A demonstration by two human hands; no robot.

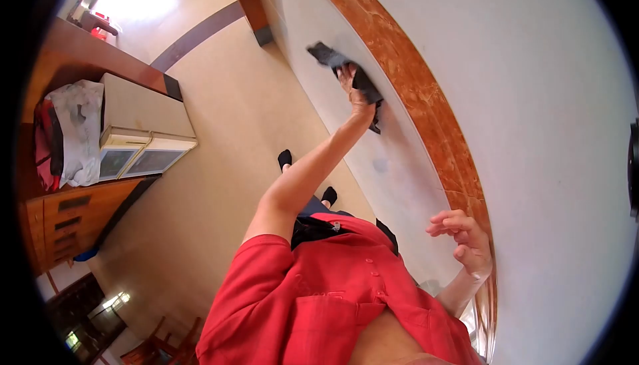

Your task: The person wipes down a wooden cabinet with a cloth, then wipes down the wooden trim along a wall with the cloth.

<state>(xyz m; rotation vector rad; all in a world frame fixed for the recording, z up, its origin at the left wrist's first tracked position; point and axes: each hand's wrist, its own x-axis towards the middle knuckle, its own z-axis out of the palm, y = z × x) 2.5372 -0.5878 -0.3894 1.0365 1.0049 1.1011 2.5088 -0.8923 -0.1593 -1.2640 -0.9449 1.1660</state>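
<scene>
My left hand (356, 92) reaches out and presses a dark grey cloth (367, 85) against the pale lower wall panel (393, 138), just below a brown marble-patterned border. Its fingers lie over the cloth, which is slightly blurred and spreads out on both sides of the hand. Nearer to me, my right hand (466, 238) is raised beside the brown border (439, 112). Its fingers are loosely bent and apart, with nothing in them.
A white cabinet (143, 108) with glass doors stands at the left, with a plastic bag (76, 132) beside it. Below are wooden drawers (66, 222). A brown post (249, 2) rises beyond the cloth. Wooden chairs (160, 342) show at the lower left.
</scene>
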